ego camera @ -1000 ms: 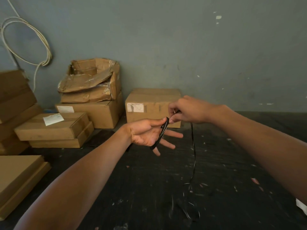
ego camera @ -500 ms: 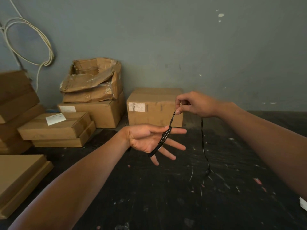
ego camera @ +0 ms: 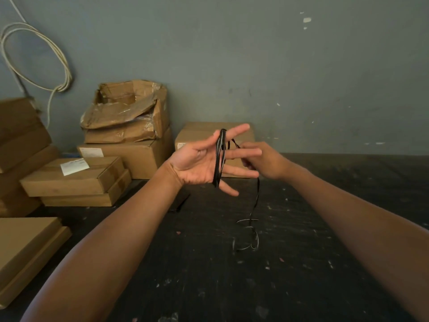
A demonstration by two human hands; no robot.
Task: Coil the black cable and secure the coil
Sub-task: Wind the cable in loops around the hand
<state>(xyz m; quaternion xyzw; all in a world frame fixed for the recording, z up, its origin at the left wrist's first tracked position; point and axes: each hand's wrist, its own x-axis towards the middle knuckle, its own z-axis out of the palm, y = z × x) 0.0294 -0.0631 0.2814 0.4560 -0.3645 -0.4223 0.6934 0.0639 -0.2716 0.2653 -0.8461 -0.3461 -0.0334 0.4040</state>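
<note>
The thin black cable (ego camera: 219, 156) is wound in several loops around the spread fingers of my left hand (ego camera: 199, 163), which is held palm up in mid-air with the fingers apart. My right hand (ego camera: 264, 160) sits just behind and to the right of those fingers, pinching the running strand of the cable. From that pinch the loose cable tail (ego camera: 255, 201) hangs down and ends in a small tangle (ego camera: 247, 238) on the dark table (ego camera: 301, 263).
Cardboard boxes stand along the wall: one right behind my hands (ego camera: 204, 130), a crushed stack (ego camera: 130, 126) to its left, flat boxes (ego camera: 74, 180) further left and at the near left edge (ego camera: 25, 247). A white cable coil (ego camera: 34, 56) hangs on the wall.
My left hand has risen and turned more upright. My right hand moved down and behind the left fingers, laying another turn of cable. The loose tail on the table has shortened.
</note>
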